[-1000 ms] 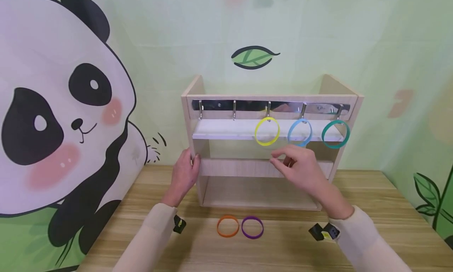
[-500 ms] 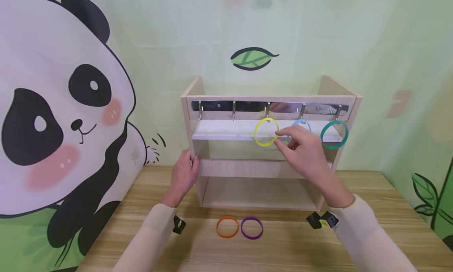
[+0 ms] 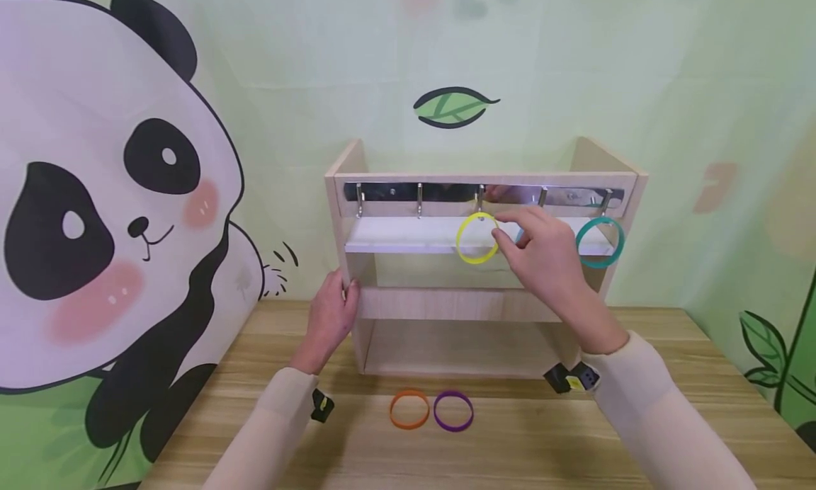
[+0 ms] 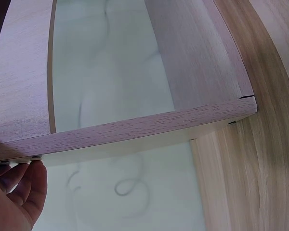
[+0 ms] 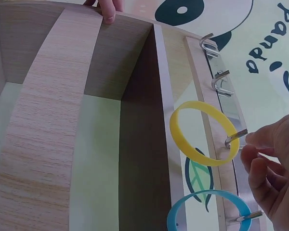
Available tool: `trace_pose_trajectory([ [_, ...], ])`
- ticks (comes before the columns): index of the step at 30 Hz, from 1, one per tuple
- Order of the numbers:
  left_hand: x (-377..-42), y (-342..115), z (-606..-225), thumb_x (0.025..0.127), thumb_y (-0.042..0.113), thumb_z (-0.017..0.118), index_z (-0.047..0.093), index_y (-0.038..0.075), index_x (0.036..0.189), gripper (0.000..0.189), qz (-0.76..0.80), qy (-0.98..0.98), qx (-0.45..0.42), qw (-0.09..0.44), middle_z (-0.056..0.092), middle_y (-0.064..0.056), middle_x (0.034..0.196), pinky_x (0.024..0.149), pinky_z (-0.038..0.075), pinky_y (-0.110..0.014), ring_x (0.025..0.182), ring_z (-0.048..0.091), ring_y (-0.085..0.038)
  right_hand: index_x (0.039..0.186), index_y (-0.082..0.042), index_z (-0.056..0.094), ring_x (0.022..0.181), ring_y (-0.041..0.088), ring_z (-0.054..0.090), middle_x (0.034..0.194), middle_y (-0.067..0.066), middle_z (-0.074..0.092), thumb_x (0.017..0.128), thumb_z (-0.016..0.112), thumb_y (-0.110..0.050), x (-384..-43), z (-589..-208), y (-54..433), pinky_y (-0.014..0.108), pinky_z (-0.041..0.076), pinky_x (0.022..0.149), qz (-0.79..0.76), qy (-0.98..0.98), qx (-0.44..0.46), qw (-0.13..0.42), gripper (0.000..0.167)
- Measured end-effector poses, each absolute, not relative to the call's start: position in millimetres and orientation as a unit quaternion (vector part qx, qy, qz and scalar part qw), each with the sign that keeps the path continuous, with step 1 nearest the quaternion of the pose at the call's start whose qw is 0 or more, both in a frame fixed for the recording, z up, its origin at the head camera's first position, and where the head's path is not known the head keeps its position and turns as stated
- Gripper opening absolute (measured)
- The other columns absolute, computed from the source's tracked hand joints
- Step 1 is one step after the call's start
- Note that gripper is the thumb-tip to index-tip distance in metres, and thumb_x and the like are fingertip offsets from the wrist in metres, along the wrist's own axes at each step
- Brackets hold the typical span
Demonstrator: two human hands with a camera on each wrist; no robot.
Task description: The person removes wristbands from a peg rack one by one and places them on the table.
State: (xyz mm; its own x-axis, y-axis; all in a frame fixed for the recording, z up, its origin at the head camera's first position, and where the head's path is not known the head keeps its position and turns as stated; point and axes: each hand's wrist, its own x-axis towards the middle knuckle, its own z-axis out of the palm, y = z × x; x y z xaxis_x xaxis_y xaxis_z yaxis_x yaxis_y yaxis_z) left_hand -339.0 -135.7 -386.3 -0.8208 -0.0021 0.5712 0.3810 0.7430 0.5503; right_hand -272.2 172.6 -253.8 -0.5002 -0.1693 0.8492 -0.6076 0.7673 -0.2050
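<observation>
My left hand (image 3: 333,313) grips the left side panel of a small wooden shelf (image 3: 440,304), thumb on the front edge; in the left wrist view its fingers (image 4: 36,187) lie against the panel. A yellow wristband (image 3: 460,253) hangs from the middle hook. Beside its right edge is my right hand (image 3: 550,256), thumb and forefinger spread a little, close to the band and hook tip. In the right wrist view the yellow band (image 5: 183,139) shows a slight gap to those fingertips. A blue wristband (image 5: 171,219), mostly behind the hand in the head view, hangs one hook over.
A teal wristband (image 3: 599,265) hangs on the far right hook. The metal hook rail (image 3: 446,192) has two bare hooks at its left. On the wooden table (image 3: 497,454) lie an orange wristband (image 3: 409,426) and a purple wristband (image 3: 453,428). A panda backdrop stands behind.
My right hand has risen from below the blue wristband to beside the yellow one, now covering most of the blue band. My left hand stays on the shelf's side.
</observation>
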Motion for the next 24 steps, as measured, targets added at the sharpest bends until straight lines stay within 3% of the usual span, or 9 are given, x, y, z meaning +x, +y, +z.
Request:
trace_pose_trajectory([
  [8, -339, -136, -387, 0.098, 0.024, 0.044, 0.055, 0.002, 0.113, 0.028, -0.344, -0.888, -0.108, 0.285, 0.056, -0.015, 0.101, 0.071, 0.049, -0.044, 0.085, 0.056, -0.028, 0.111, -0.004, 0.068, 0.062, 0.021, 0.056, 0.105, 0.012, 0.066, 0.084, 0.071, -0.009, -278, -249, 168, 0.03, 0.047, 0.055, 0.238, -0.86, 0.21, 0.399, 0.028],
  [24, -341, -137, -388, 0.098, 0.025, 0.043, 0.054, 0.002, 0.115, 0.03, -0.34, -0.89, -0.103, 0.285, 0.057, -0.015, 0.102, 0.072, 0.05, -0.045, 0.088, 0.058, -0.029, 0.108, -0.001, 0.069, 0.072, 0.027, 0.059, 0.103, 0.013, 0.067, 0.084, 0.07, -0.008, -288, -247, 165, 0.034, 0.048, 0.058, 0.235, -0.866, 0.21, 0.389, 0.025],
])
